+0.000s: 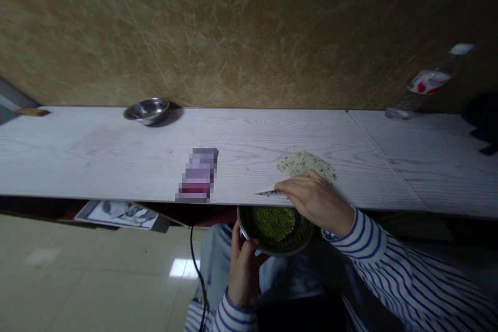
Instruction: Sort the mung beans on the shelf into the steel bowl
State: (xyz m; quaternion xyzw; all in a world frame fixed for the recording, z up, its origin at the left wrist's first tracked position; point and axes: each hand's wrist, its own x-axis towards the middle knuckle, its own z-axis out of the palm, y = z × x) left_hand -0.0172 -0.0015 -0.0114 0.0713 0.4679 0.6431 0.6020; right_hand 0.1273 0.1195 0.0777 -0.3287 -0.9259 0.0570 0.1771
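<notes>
My left hand (pixel 243 264) grips the rim of a steel bowl (pixel 301 241) of green beans, held just below the front edge of the white wooden table (pixel 116 150). My right hand (pixel 313 198) rests on the table edge above the bowl, fingers closed on a thin flat card-like piece (pixel 269 193) that points left. Just behind that hand lies a small heap of mixed pale and green grains (pixel 305 162) on the tabletop.
An empty steel bowl (pixel 147 110) stands at the back left against the brown wall. A blurred-out flat object (pixel 198 175) lies mid-table. A plastic bottle (pixel 428 83) stands far right. Dark items (pixel 484 129) sit at the right edge. A black cable (pixel 196 264) hangs by my lap.
</notes>
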